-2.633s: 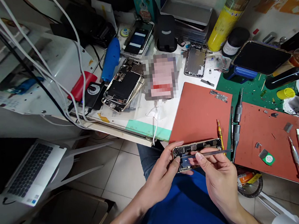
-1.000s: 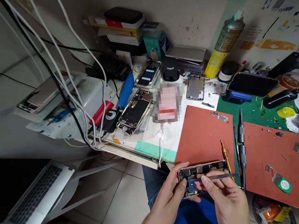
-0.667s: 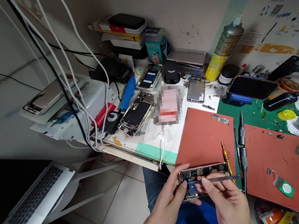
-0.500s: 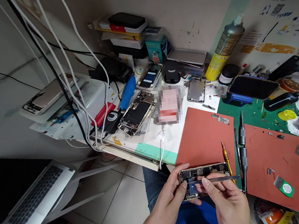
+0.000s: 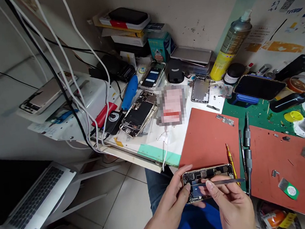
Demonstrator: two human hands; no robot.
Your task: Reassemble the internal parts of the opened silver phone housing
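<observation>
Low in the view, my left hand (image 5: 173,195) is closed around the left end of an opened phone (image 5: 201,174), its thumb on the near left corner. The phone lies sideways with its inner parts showing, above my lap. My right hand (image 5: 229,197) pinches slim grey metal tweezers (image 5: 236,181) between thumb and fingers. Their tip points left across the phone, close to my left thumb; whether it touches a part cannot be made out. Just beyond the phone's right end, a gold screwdriver (image 5: 230,161) lies on the red-brown mat (image 5: 208,134).
Dark screwdrivers (image 5: 248,159) lie between the two mats. Another opened phone (image 5: 140,114) and a bare phone housing (image 5: 200,89) lie farther back. A yellow spray can (image 5: 229,47) stands by the wall. White cables (image 5: 68,65) hang at left above a laptop (image 5: 39,197).
The camera view has shifted very slightly. Both hands keep the same hold on the phone and the tweezers, with hardly any visible movement.
</observation>
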